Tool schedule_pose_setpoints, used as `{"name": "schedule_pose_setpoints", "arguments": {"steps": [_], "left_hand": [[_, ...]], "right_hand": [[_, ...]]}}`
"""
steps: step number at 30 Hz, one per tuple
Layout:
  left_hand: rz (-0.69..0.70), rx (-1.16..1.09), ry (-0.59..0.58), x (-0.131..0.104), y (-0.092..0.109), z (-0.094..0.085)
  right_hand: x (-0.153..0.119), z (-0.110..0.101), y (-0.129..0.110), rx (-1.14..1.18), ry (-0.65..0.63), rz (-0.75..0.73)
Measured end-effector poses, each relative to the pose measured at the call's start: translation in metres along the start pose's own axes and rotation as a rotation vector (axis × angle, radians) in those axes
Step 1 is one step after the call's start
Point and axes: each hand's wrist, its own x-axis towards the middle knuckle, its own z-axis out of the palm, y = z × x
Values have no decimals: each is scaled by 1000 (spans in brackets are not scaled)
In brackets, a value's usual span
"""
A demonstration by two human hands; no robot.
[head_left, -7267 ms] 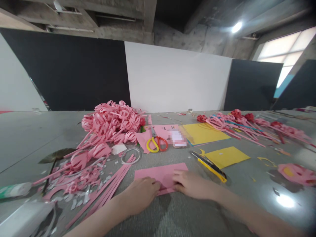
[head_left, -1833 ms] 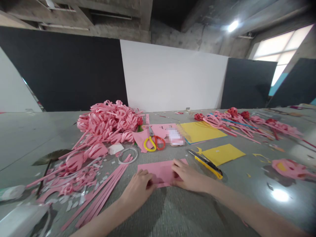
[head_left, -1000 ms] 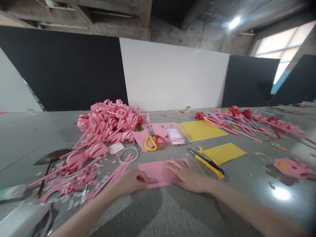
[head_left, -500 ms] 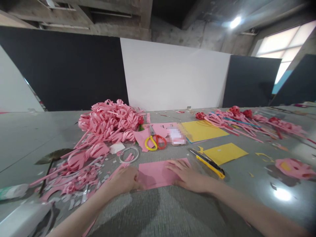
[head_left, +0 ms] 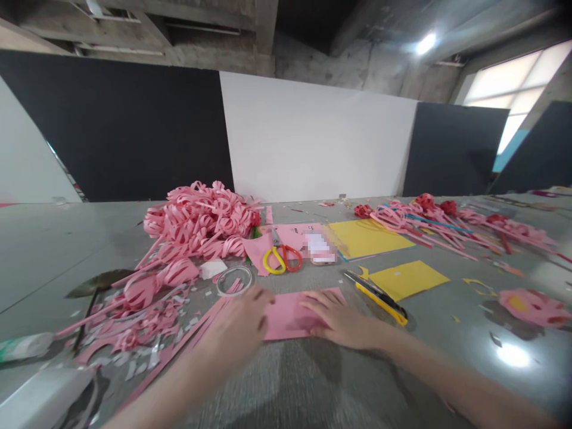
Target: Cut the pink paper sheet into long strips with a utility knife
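Note:
A pink paper rectangle [head_left: 286, 316] lies on the grey floor in front of me. On its right part rests my right hand [head_left: 333, 316], fingers spread and pressing flat. Over the left end of the paper is my left hand [head_left: 245, 316], blurred, its fingers bent and apart; nothing shows in them, and whether it touches the paper is unclear. Beyond the paper lie scissors [head_left: 281, 259] with one yellow and one red handle, a ring of clear tape [head_left: 235, 280] and a phone [head_left: 319, 247]. A yellow cutter knife [head_left: 379, 301] lies to the right.
A heap of pink paper flowers [head_left: 201, 217] stands at the back left, with paper scraps [head_left: 143, 322] nearer. Yellow sheets [head_left: 366, 238] and a smaller yellow piece [head_left: 409, 279] lie right of centre. A white box [head_left: 44, 396] sits at the lower left.
My left hand has moved up and slightly right over the paper's left end, and its fingers have loosened. The right hand has stayed almost in place.

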Motion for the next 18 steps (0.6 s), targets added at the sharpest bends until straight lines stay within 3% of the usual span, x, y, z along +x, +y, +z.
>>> {"name": "schedule_pose_setpoints", "arguments": {"steps": [1,3,6,9,13,18], "left_hand": [[68,-6,64,-3,13,6],[142,-5,75,-11,36,24],[280,-36,-89,-21,55,55],[343,-49,-174,-26,56,73],[357,-17,-220,-25,52,76],[336,65,-192,-25,56,75]], "right_hand": [[0,0,-1,-1,8,-2],[0,1,-1,-4,21,-4],[0,2,-1,-20,29,-13],[0,3,0,-20,32,-17],[0,3,2,-4,26,-13],[0,2,1,1,9,-5]]}}
